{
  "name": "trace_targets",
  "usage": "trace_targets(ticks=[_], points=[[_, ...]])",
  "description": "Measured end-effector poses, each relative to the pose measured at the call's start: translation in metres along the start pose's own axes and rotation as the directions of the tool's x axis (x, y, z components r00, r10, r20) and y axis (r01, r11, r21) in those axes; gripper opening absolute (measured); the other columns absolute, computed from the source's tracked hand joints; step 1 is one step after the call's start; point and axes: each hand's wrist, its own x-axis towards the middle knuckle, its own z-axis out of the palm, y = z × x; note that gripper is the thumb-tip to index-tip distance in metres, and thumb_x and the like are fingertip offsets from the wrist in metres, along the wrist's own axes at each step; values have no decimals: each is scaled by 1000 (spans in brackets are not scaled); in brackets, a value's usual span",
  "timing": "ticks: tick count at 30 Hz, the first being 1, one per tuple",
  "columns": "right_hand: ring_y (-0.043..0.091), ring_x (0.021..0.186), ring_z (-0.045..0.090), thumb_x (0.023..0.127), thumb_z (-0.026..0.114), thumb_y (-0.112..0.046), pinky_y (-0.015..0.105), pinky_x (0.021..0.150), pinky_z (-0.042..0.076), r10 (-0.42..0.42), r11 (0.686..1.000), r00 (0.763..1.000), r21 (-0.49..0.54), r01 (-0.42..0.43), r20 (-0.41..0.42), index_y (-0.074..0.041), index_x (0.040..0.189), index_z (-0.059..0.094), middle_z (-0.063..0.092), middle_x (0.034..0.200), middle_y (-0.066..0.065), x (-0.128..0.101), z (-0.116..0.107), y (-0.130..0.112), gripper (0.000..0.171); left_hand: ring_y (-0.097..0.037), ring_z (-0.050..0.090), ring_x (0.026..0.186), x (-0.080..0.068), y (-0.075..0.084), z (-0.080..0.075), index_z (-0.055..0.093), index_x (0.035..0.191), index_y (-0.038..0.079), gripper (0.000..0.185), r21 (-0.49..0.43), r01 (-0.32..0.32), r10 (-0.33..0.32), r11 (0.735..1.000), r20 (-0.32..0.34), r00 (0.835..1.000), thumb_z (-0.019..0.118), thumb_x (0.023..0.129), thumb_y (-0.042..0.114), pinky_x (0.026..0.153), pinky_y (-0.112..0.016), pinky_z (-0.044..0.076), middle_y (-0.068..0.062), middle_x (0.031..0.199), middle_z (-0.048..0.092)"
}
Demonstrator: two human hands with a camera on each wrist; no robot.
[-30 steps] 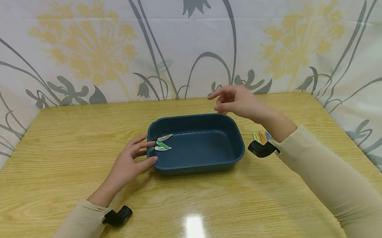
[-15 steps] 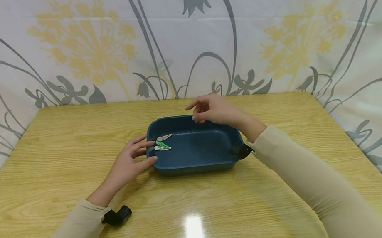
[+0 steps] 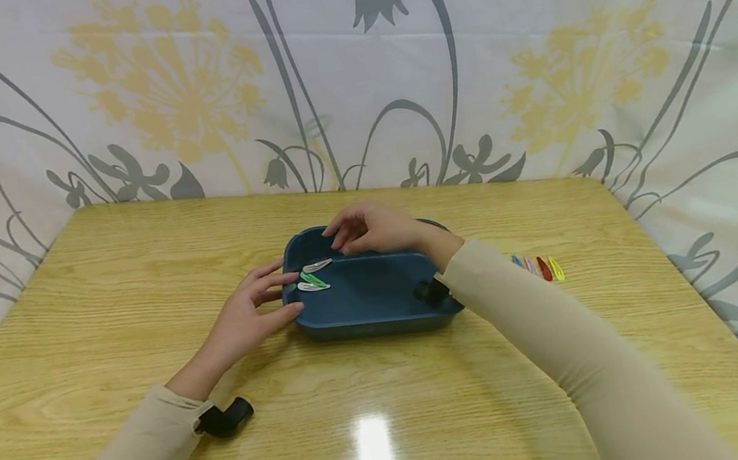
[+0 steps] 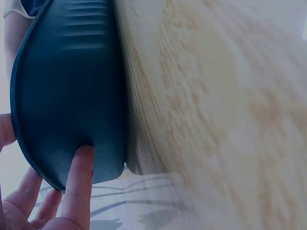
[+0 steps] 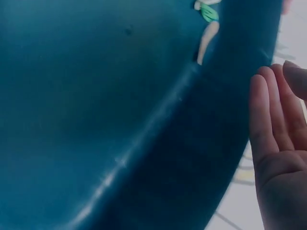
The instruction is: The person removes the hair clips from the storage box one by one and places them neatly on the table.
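While hands (image 3: 250,307) (image 3: 380,230) sit apart, clips (image 3: 315,280) between, inside blue bin (image 3: 371,288).

Right hand (image 3: 376,229) part-hides tray (image 3: 365,292) at its 12 o'clock, right sleeve (image 3: 564,344) part-covers blue clip (image 3: 517,261) at tray's 3 o'clock, left hand (image 3: 251,305) cropped at left wrist view's 8 o'clock, white clip (image 5: 197,5) at right wrist view's 1 o'clock.

Floral backdrop (image 3: 341,64) behind wooden table (image 3: 301,437)
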Motion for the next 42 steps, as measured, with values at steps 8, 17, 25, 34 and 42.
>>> trace_targets(ticks=[8, 17, 25, 34, 42], points=[[31, 105, 58, 86, 54, 13, 26, 85, 49, -56, 994, 988, -90, 70, 145, 6, 122, 55, 61, 113, 20, 16, 14, 8, 37, -41, 48, 115, 0, -1, 0, 53, 126, -6, 45, 4, 2, -2, 1000, 4, 1000, 67, 86, 8, 95, -50, 41, -15, 145, 31], [24, 118, 50, 85, 49, 17, 26, 95, 43, -15, 981, 977, -185, 55, 211, 4, 129, 50, 52, 128, 18, 25, 20, 16, 46, -39, 49, 114, 0, -3, 0, 54, 126, -4, 45, 10, -11, 11, 1000, -1, 1000, 68, 85, 9, 95, -49, 42, -14, 144, 32], [23, 115, 53, 86, 54, 14, 28, 95, 43, 53, 964, 966, -266, 17, 251, 2, 131, 49, 57, 122, 15, 20, 20, 21, 47, -40, 48, 115, 0, -2, 1, 54, 126, -5, 45, -3, -12, 12, 1000, 4, 1000, 68, 86, 9, 95, -50, 42, -15, 145, 31], [19, 95, 61, 84, 60, 10, 27, 87, 48, 14, 959, 979, -281, 45, 204, 2, 121, 58, 64, 95, 8, 12, 10, 26, 38, -40, 49, 115, -1, -3, -1, 54, 126, -3, 45, 18, -10, 10, 1000, -1, 1000, 68, 86, 10, 93, -49, 44, -14, 145, 31], [19, 95, 61, 86, 60, 7, 26, 81, 49, -48, 958, 972, -265, 111, 231, 2, 120, 59, 65, 106, 12, 13, 12, 29, 34, -39, 49, 114, -1, -5, 0, 54, 126, -4, 45, 37, -30, 30, 999, -6, 1000, 68, 86, 10, 93, -49, 44, -14, 144, 32]])
